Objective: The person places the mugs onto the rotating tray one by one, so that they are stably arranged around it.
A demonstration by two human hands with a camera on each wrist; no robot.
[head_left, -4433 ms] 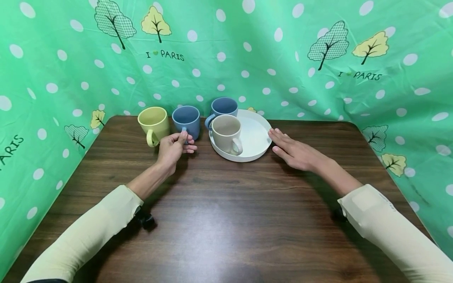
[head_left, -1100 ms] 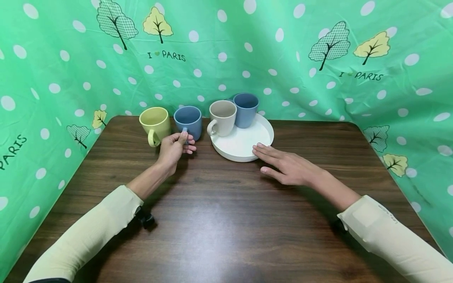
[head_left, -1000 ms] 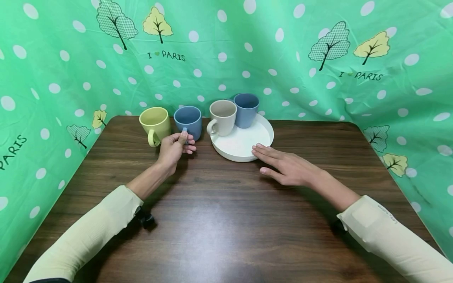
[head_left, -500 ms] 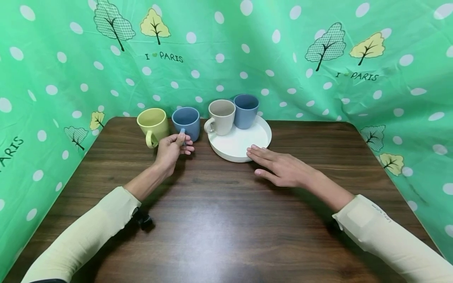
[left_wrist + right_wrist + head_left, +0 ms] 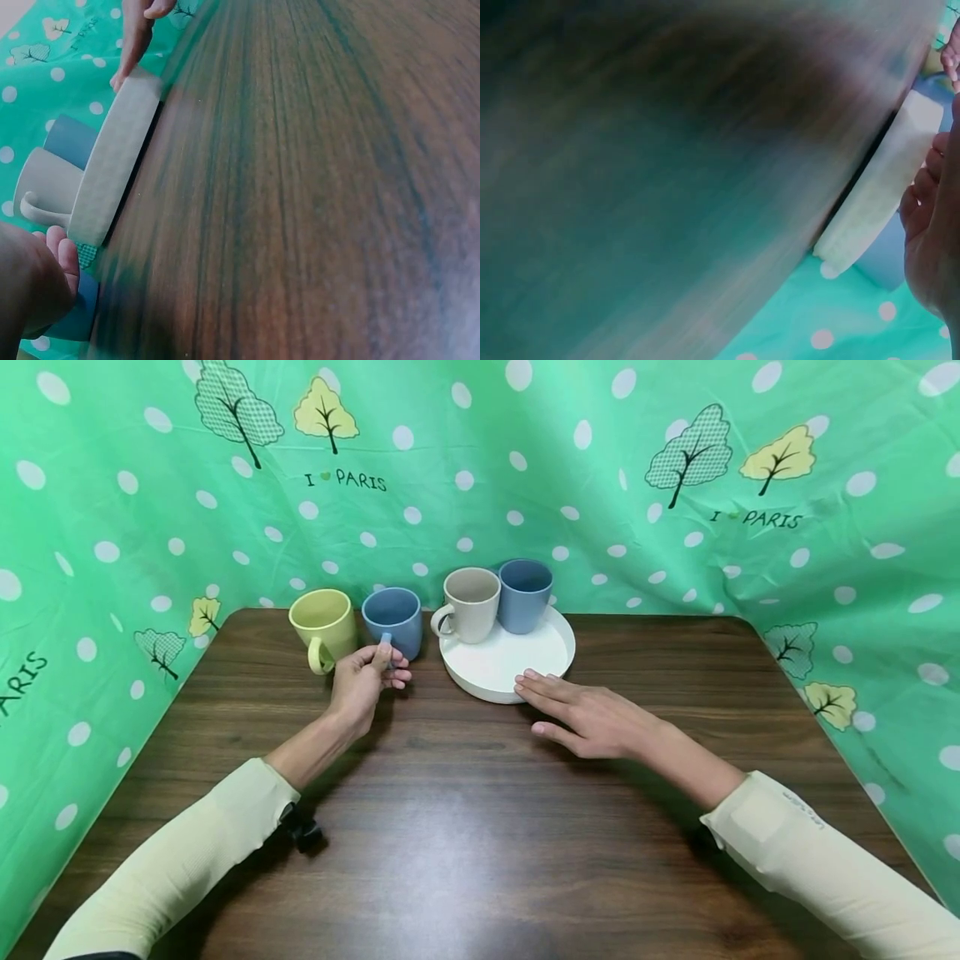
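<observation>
My left hand [image 5: 358,683] pinches the handle of a blue mug [image 5: 405,618] that stands on the table left of a round white tray [image 5: 480,685]. A yellow mug [image 5: 322,614] stands just left of it. On the tray's back part are a light grey mug [image 5: 476,610], its handle pointing left, and a second blue mug [image 5: 525,602], whose handle is hidden. My right hand [image 5: 592,718] lies with straight fingers at the tray's front rim, fingertips against it. In the right wrist view, the fingers [image 5: 922,180] overlap the tray's side wall [image 5: 877,184].
The mugs and tray sit near the back edge of a dark wooden table [image 5: 450,827]. A green dotted curtain [image 5: 480,460] hangs close behind it and along both sides.
The tray has turned clockwise seen from above, carrying the grey and second blue mugs from its left side to the back. My right hand has slid from its right edge to the front.
</observation>
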